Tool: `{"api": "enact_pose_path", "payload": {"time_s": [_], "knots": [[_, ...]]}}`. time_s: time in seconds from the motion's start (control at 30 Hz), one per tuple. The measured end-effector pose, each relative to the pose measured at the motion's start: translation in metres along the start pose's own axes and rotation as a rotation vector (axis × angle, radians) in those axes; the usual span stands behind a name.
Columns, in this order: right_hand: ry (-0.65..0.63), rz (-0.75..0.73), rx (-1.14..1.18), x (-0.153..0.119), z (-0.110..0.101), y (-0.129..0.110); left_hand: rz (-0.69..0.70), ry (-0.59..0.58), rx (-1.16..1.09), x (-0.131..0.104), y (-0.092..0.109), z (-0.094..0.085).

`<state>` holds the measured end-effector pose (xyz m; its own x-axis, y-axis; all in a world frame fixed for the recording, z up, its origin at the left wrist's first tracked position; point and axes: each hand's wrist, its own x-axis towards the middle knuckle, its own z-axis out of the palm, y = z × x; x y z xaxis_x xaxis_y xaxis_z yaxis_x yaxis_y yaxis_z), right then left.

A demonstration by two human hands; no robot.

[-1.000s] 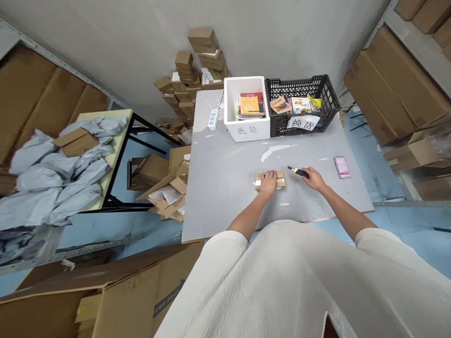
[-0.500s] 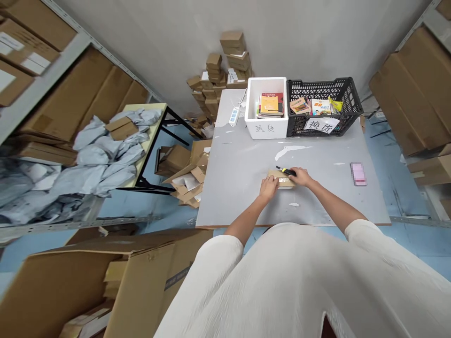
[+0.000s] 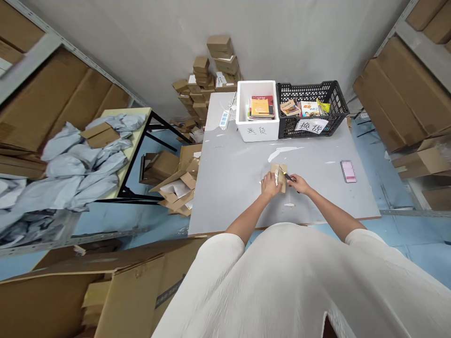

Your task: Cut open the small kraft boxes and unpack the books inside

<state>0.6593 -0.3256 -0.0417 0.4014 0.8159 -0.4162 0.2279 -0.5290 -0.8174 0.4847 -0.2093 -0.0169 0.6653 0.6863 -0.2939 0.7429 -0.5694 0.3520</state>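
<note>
A small brown cardboard package (image 3: 283, 169) with shiny tape lies on the grey table (image 3: 232, 188), its long side pointing away from me. My left hand (image 3: 270, 184) holds the package by its left side, with fingers over the near part. In my right hand (image 3: 299, 183) is a black and yellow utility knife (image 3: 288, 176), its blade pointing at the tape on the package. The right fingers are closed round the knife's handle.
Behind stand a white foam box (image 3: 258, 131) and a black crate (image 3: 310, 131), both holding books. A pink item (image 3: 348, 171) lies at the right. Grey bags (image 3: 66, 164) cover a side table; open cartons (image 3: 176, 192) sit on the floor, and a large box (image 3: 130, 295) stands at the lower left.
The package has turned from lying crosswise to lengthwise. My right hand has moved slightly nearer to me, and the knife now points at the tape from the right. The whole view has shifted.
</note>
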Motion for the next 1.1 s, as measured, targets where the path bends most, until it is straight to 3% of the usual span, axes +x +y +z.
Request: {"api": "enact_pose_path", "payload": {"time_s": [0.13, 0.23, 0.3, 0.4, 0.57, 0.8, 0.93, 1.1], "knots": [[0.076, 0.026, -0.03, 0.005, -0.02, 0.003, -0.098, -0.006, -0.011, 0.005, 0.025, 0.01], [0.137, 0.0, -0.064, 0.008, -0.034, 0.005, -0.111, -0.047, 0.029, 0.01, 0.03, 0.015], [0.173, -0.013, -0.074, 0.008, -0.038, 0.005, -0.044, -0.088, 0.077, 0.013, 0.024, 0.014], [0.186, -0.025, -0.038, 0.009, -0.036, 0.005, 0.162, -0.174, 0.158, 0.017, 0.006, 0.008], [0.025, 0.01, 0.145, 0.004, -0.021, 0.0, 0.327, -0.215, 0.174, 0.017, -0.02, -0.004], [-0.126, 0.126, 0.303, -0.005, -0.014, -0.001, 0.323, -0.104, 0.152, 0.008, -0.011, -0.001], [-0.075, 0.119, 0.157, -0.008, -0.031, 0.007, 0.263, -0.125, 0.174, 0.008, -0.003, -0.001], [-0.067, 0.038, -0.104, -0.013, -0.069, 0.019, 0.218, -0.138, 0.143, 0.013, 0.003, 0.0]]}}
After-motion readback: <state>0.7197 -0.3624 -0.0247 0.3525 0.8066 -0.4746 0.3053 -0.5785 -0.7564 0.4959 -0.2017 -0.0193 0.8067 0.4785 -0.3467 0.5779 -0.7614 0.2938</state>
